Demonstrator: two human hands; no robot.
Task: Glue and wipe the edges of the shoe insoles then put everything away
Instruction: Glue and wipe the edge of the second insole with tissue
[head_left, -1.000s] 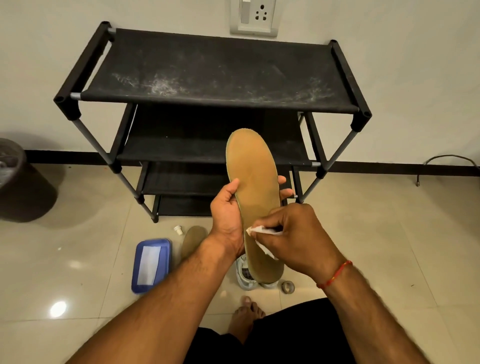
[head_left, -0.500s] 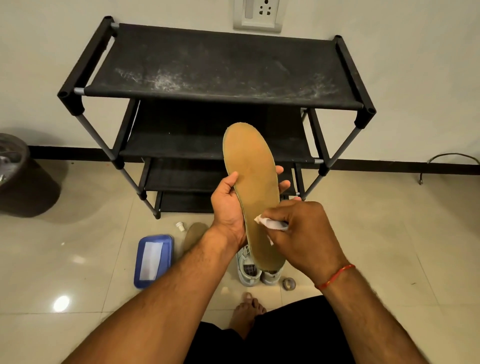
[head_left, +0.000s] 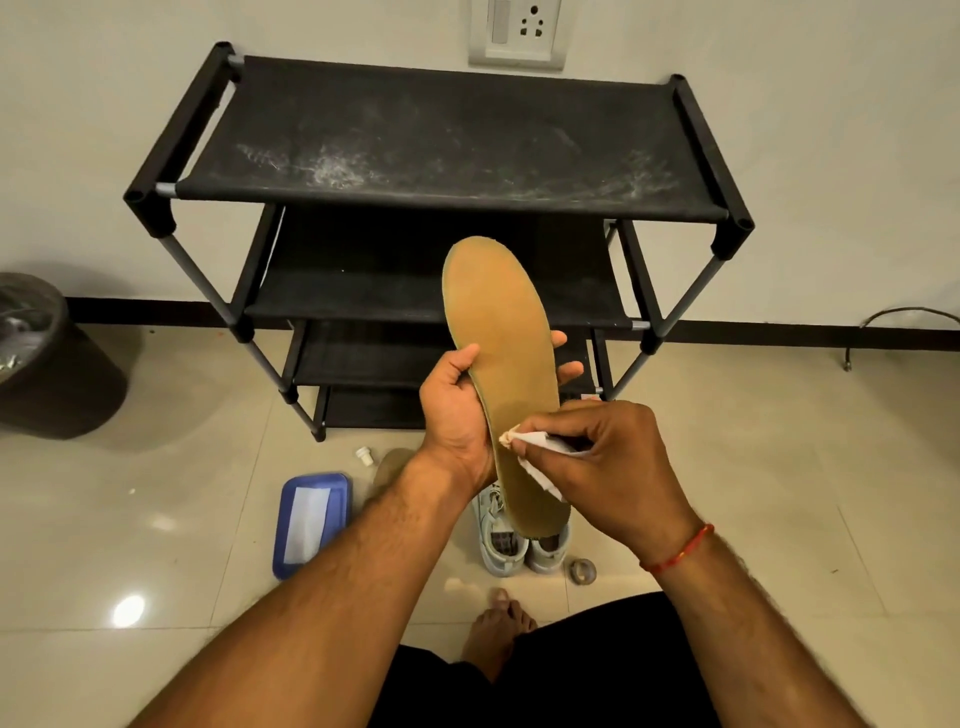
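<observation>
The left hand (head_left: 457, 415) grips the tan insole (head_left: 506, 364) upright at its middle, thumb in front. The right hand (head_left: 608, 462), just beside it, pinches a white wipe (head_left: 540, 449) against the insole's left edge.

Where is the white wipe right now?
Head view, centre: the white wipe is pinched by the right hand against the left edge of the tan insole, which the left hand holds above the shoes.
</observation>
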